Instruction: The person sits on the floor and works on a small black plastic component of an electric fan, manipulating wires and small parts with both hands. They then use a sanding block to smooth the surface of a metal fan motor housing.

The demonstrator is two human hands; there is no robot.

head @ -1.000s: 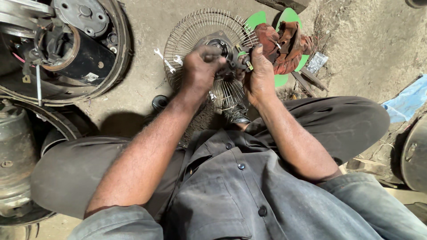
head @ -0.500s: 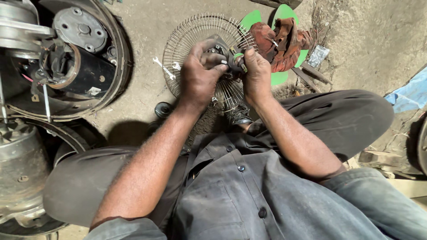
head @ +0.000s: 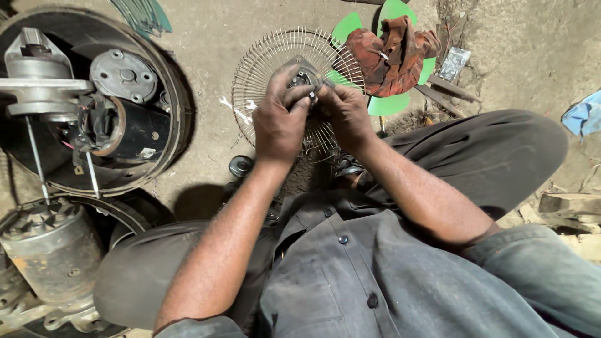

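- left hand (head: 280, 119) curled around small grey motor part (head: 303, 76), fingers pinched on it
- right hand (head: 346, 114) pinching same part from the other side, fingertips touching left's
- part held over wire fan guard (head: 263, 62) on dirt floor
- red rag (head: 391, 53) on green fan blades (head: 388, 103), just beyond the guard

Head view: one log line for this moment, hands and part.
left hand: grips small motor part | right hand: fingers on same part | wire fan guard: beneath on floor | red rag: beside
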